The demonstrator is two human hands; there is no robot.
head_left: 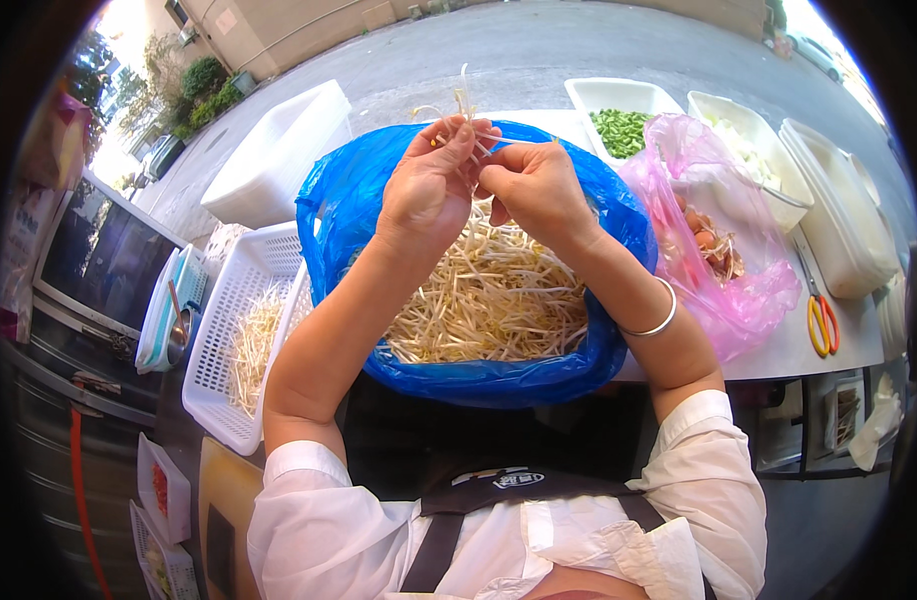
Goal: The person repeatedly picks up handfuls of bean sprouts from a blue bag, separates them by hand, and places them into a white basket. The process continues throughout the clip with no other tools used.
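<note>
A blue plastic bag [349, 190] full of pale bean sprouts [489, 300] lies open in front of me. Above it, my left hand [429, 185] holds a small bunch of sprouts [466, 110] that sticks up past the fingers. My right hand [534, 185] pinches at the same bunch, fingertips touching those of the left. A silver bangle [659, 320] circles my right wrist. To the left, a white slotted basket [214, 350] holds a smaller heap of sprouts [251, 345].
A pink bag [729, 300] with scraps lies to the right, beside yellow-handled scissors [822, 320]. White tubs at the back hold chopped greens [619, 128] and pale pieces [744, 150]. An upturned white tub [274, 150] stands back left. Left is an oven-like appliance [104, 255].
</note>
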